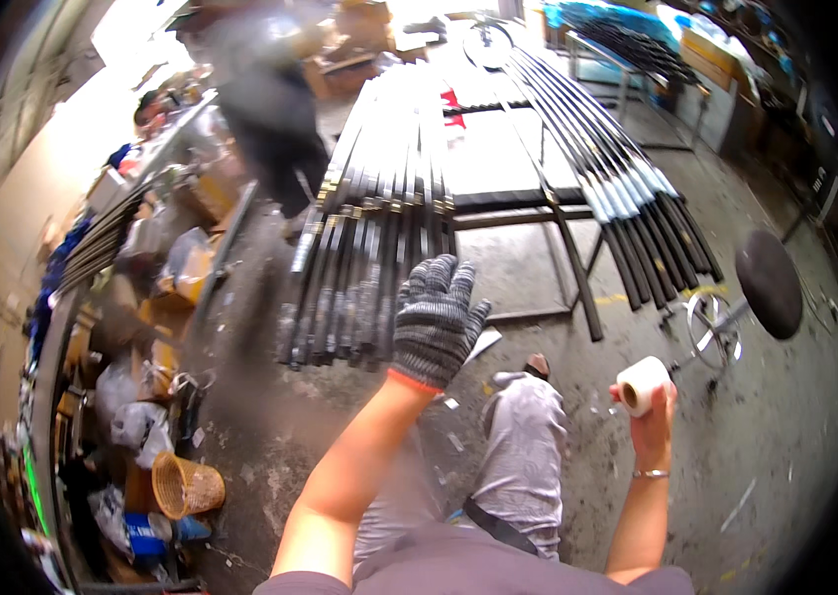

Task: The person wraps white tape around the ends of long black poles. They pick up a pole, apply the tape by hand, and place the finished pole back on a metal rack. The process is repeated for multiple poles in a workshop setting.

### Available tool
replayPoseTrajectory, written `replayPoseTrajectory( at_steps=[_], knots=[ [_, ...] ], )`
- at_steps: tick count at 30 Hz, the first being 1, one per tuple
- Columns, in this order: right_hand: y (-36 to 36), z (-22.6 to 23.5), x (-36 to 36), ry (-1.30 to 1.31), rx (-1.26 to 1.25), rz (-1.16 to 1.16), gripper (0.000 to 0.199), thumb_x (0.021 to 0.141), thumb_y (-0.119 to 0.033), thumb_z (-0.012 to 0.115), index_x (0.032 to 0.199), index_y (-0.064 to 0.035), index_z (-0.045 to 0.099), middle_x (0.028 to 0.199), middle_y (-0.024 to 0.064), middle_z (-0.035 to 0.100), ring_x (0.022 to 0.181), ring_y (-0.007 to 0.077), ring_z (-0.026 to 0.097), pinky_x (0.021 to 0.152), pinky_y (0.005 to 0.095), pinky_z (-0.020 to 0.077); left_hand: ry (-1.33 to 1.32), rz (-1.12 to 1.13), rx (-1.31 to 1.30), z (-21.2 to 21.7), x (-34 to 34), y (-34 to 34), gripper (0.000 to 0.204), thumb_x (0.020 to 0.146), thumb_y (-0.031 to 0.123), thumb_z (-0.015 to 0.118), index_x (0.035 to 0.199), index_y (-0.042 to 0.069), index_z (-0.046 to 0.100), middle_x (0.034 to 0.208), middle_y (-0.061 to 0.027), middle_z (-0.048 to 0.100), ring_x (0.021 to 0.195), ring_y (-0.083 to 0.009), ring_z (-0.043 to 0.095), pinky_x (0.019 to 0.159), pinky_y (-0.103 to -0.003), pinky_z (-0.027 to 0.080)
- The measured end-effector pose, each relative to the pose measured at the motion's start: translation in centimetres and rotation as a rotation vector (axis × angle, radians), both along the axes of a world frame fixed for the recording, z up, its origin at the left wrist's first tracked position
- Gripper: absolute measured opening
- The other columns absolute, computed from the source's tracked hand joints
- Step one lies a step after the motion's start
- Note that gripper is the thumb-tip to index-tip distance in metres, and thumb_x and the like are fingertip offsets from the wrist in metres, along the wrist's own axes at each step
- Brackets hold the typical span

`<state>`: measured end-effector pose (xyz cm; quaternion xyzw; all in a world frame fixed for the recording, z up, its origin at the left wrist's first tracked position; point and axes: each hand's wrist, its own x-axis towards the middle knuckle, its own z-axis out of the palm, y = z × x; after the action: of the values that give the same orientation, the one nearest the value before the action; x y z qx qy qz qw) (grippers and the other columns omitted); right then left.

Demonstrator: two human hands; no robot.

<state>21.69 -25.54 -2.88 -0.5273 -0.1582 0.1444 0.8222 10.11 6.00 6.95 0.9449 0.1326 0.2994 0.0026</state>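
- Grey concrete floor point(736, 446) is stretching beneath the whole workspace.
- Black frame point(518, 200) is standing ahead, bearing long dark rods in two groups.
- Left rods point(369, 258) are lying side by side, their near ends sticking out unevenly; with no tie showing there, a sideways push could set some rolling or sliding.
- Right rods point(627, 218) are fanning toward the viewer, with pale bands partway along.
- Co-worker point(270, 119), blurred, is standing to the left of the left rods; a bump from that side could be what shifts them.
- Lone rod point(577, 288) is jutting out between the two groups, where a passing leg could be catching it.
- Stool point(769, 285) is standing near the right rods' ends.
- Left hand point(434, 322), in a grey knit glove, is holding its fingers apart at the left rods' near ends; whether it is touching them, I cannot tell.
- Right hand point(652, 421), bare, is gripping a white roll point(649, 377) at lower right, well apart from the left hand; a slack hold could be dropping it.
- Pale scraps point(455, 442) are littering the floor; an unseen one could be making a foot slip.
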Motion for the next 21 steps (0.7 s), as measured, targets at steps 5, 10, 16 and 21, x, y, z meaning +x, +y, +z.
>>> replayPoseTrajectory(
  at_steps=[5,10,16,21],
  knots=[
    [-0.5,-0.1,-0.7,-0.006,0.005,0.037,0.07,0.083,-0.065,0.062,0.107,0.0008,0.056,0.085,0.0133,0.067,0.073,0.0276,0.07,0.062,0.0365,0.0569,0.04,-0.284,-1.166,-5.3,5.0,-8.1,0.069,0.086,0.034,0.073,0.137,-0.002,0.042,0.124,-0.0192,0.058,0.115,-0.0316,0.057,0.094,-0.04,0.048],
    [-0.9,1.5,-1.8,0.079,0.009,0.028,0.074,0.077,-0.064,0.07,0.1,0.0048,0.058,0.084,0.0155,0.067,0.075,0.0289,0.07,0.064,0.0365,0.0577,-0.013,-0.122,-2.273,-8.9,13.3,-10.8,0.06,0.088,0.037,0.071,0.128,0.004,0.041,0.105,-0.0124,0.059,0.09,-0.0227,0.061,0.073,-0.041,0.053],
    [-1.3,1.9,-2.1,0.082,-0.056,0.004,0.075,0.077,-0.066,0.068,0.099,0.0047,0.058,0.084,0.0153,0.067,0.074,0.027,0.07,0.064,0.0352,0.0573,-0.267,-0.051,-2.145,-6.6,12.3,-10.6,0.022,0.094,0.028,0.062,0.089,0.011,0.05,0.062,0.0001,0.049,0.043,-0.011,0.045,0.038,-0.027,0.036],
    [0.2,1.2,-2.7,0.087,-0.082,0.119,0.076,0.077,-0.066,0.069,0.1,0.005,0.059,0.085,0.0148,0.068,0.074,0.0256,0.07,0.065,0.0354,0.0574,-0.009,-0.027,-1.832,-7.0,1.0,-9.5,0.022,0.095,0.027,0.06,0.1,0.006,0.053,0.062,-0.0009,0.051,0.044,-0.0099,0.047,0.041,-0.026,0.038]
  ],
)
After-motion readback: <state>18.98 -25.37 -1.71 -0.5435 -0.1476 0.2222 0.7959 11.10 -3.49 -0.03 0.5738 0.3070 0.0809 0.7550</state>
